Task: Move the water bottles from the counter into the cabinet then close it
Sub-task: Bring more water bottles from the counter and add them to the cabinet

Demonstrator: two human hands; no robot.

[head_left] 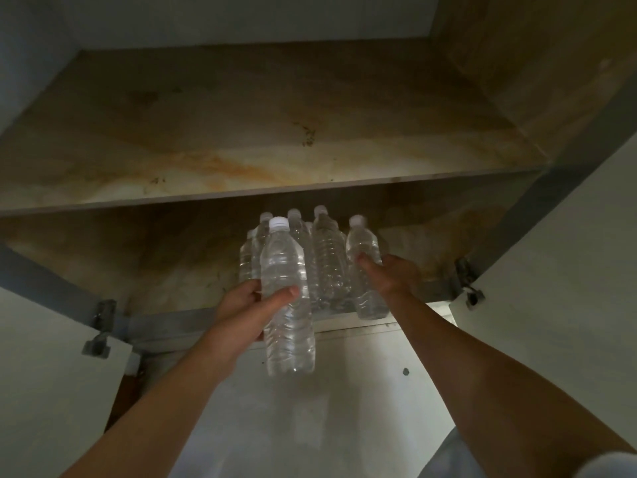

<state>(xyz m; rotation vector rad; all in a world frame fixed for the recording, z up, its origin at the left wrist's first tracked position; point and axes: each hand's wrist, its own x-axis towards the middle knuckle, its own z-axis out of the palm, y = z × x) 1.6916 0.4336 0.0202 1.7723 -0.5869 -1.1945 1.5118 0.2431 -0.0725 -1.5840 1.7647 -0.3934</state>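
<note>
The left hand holds the front water bottle upright in the air before the cabinet shelf. The right hand grips the edge water bottle, which stands on the shelf's front beside the other bottles.

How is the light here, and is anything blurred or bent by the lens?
Head view: dim light; the front water bottle in the left hand is sharp, the shelf bottle in the right hand and the back bottles softer; the wide lens curves the shelf edge.
</note>
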